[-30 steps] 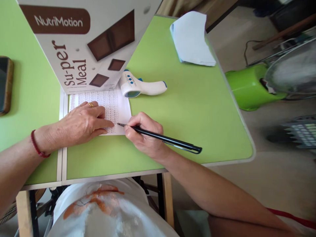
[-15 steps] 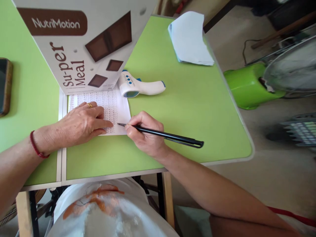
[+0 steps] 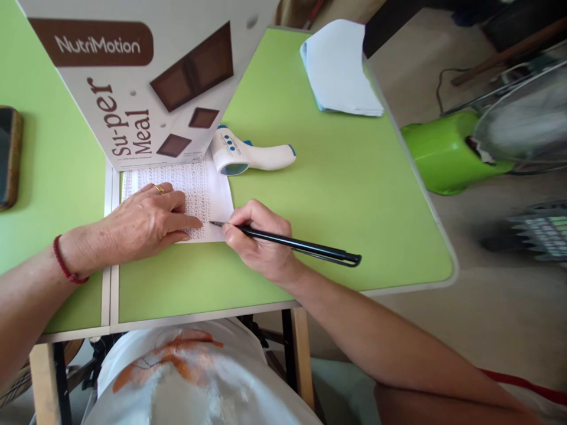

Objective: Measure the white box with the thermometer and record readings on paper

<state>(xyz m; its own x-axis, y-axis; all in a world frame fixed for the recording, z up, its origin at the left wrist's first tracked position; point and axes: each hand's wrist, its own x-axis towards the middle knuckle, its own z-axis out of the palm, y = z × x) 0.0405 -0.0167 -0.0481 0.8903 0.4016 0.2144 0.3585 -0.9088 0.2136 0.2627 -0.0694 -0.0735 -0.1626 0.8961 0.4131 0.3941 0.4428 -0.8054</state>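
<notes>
Handwriting in dense lines covers most of a white sheet of paper (image 3: pixel 219 200) lying on the green table. My left hand (image 3: pixel 148 221), with a gold ring and a red cord bracelet, rests open on the sheet, its index finger stretched along the writing. A black pen (image 3: pixel 296 241) is pinched in my right hand (image 3: pixel 261 236), its tip at the paper just right of my left fingertip. The sheet's far edge is hidden behind a standing NutriMotion box (image 3: pixel 128 88). Beside the box lies a white infrared thermometer (image 3: pixel 252 154), beyond my right hand.
A phone (image 3: pixel 9 156) lies at the far left of the table (image 3: pixel 345 195). Folded white papers (image 3: pixel 339 71) sit at the far right corner. On the floor to the right are a green bin (image 3: pixel 452 153) and a fan (image 3: pixel 527 118).
My right hand and the pen have shifted very slightly left along the paper. My left hand stays in place.
</notes>
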